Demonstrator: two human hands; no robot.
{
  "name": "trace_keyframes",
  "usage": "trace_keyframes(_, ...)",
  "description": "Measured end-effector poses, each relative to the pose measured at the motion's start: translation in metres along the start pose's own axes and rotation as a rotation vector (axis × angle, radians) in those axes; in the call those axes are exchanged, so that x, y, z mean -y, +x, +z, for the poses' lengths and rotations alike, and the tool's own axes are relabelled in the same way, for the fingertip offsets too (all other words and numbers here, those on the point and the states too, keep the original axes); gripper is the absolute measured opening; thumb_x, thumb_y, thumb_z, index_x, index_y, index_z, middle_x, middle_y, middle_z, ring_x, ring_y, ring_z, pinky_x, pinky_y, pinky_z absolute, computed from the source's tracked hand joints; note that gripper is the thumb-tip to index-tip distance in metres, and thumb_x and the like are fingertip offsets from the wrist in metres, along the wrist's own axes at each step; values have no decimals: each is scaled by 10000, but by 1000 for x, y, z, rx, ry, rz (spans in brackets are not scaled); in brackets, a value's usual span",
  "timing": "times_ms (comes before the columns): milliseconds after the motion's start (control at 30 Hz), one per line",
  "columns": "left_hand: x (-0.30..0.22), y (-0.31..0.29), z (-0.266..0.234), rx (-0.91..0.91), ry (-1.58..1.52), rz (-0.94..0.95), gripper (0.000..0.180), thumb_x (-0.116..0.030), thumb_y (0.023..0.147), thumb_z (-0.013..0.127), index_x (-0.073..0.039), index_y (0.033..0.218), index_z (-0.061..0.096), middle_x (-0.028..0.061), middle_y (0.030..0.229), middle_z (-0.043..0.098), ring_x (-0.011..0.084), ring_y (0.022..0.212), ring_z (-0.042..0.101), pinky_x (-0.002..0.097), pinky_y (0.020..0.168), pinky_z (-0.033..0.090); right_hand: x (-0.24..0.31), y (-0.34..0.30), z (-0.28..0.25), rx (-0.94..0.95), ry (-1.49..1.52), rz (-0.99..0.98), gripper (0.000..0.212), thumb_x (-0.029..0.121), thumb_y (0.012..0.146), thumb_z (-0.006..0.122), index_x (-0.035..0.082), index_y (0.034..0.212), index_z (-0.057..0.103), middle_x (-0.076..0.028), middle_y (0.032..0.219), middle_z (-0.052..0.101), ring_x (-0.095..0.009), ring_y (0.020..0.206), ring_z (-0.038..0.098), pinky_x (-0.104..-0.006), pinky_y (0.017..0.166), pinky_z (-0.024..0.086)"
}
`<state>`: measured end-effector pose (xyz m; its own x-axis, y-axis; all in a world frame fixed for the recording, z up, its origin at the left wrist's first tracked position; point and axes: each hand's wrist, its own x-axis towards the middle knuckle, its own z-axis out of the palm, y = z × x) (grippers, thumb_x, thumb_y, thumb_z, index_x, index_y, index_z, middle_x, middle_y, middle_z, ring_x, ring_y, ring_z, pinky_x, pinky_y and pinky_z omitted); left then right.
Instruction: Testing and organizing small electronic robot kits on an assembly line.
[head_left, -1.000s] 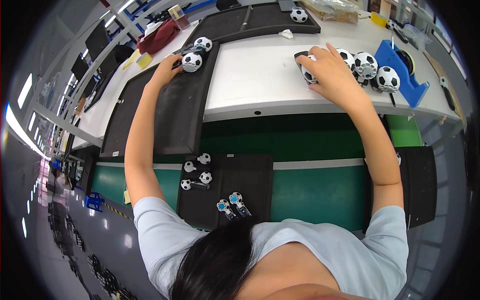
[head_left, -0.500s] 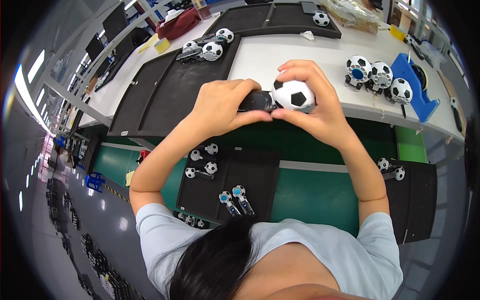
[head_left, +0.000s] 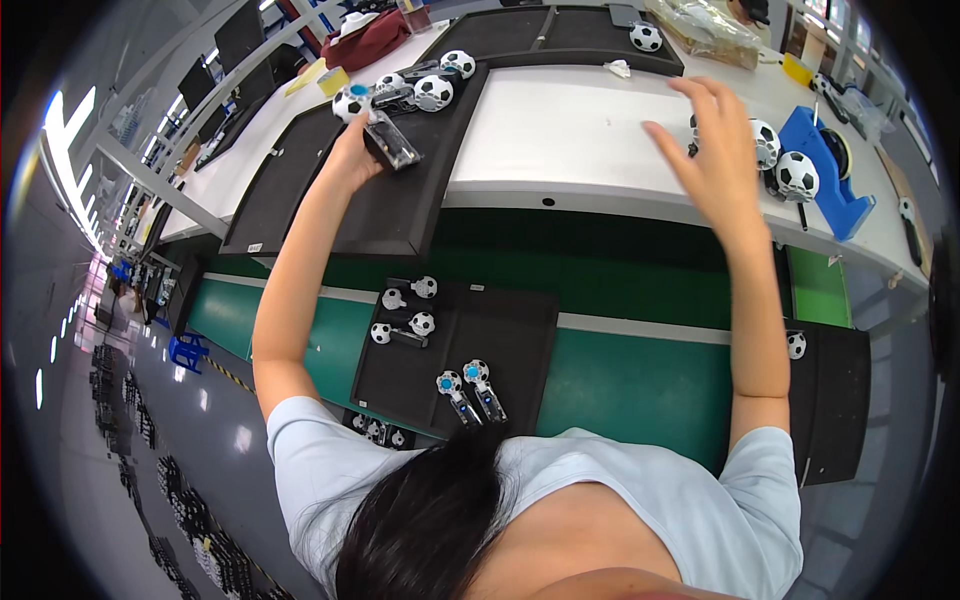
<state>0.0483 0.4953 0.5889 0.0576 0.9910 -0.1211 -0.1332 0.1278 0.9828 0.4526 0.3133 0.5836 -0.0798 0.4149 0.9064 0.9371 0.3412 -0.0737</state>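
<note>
Nearest the body, a flat green surface [head_left: 640, 375] carries a matte black lower tray [head_left: 515, 325]; toward its far-left corner lie small football-headed units [head_left: 422, 323], and by its near edge two blue-disc units [head_left: 477, 374] lie side by side.

Beyond is the smooth white bench [head_left: 560, 145], with a large, thin-rimmed black bench tray [head_left: 395, 222] on its left part, reaching the near edge. Over this tray the left hand [head_left: 352, 153] is curled round the ball end of a held unit [head_left: 391, 140]. That unit has a round, glossy head in white with black patches, a blue disc on top, and a slim, boxy dark body with a partly shiny face. Its long axis slants: the ball sits toward the tray's far-left side, the dark body points toward the near-right corner. Whether it touches the tray cannot be told.

The right hand [head_left: 722, 165], empty, is spread wide, thumb well apart from the fingers, near the standing ball units [head_left: 798, 176] at the bench's right; contact there is unclear. Just beside them stands an angular blue plastic tape dispenser [head_left: 848, 208].

Farther off, more ball-headed units [head_left: 433, 93] cluster at the bench tray's far-right corner. Along the bench's far edge lie another black tray [head_left: 490, 45] and a crinkled clear plastic bag [head_left: 715, 38].
</note>
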Motion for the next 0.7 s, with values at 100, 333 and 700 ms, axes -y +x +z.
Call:
trace_keyframes(100,7,32,9,-112,-221,-52,358,-214,1003,370,-3,1292,369,244,1278,475,366,1182,518,583,998,419,-46,-7,-11,168,-331,39,485,258,748,738,87,1165,559,-167,1046,578,-359,1011,550,-464,887,420)
trace_keyframes(333,1,92,6,-33,-157,-244,646,-382,927,569,5,1361,287,307,1286,424,552,1033,547,426,768,597,-65,2,-7,500,-200,112,572,147,666,762,93,1174,507,-174,909,601,-363,837,611,-438,751,470)
trace_keyframes(700,10,73,3,-296,254,130,371,-316,880,651,43,794,610,75,585,571,270,615,681,305,565,575,-21,-5,-12,51,390,3,568,143,664,806,106,1167,545,-101,1073,618,-266,959,607,-343,800,488)
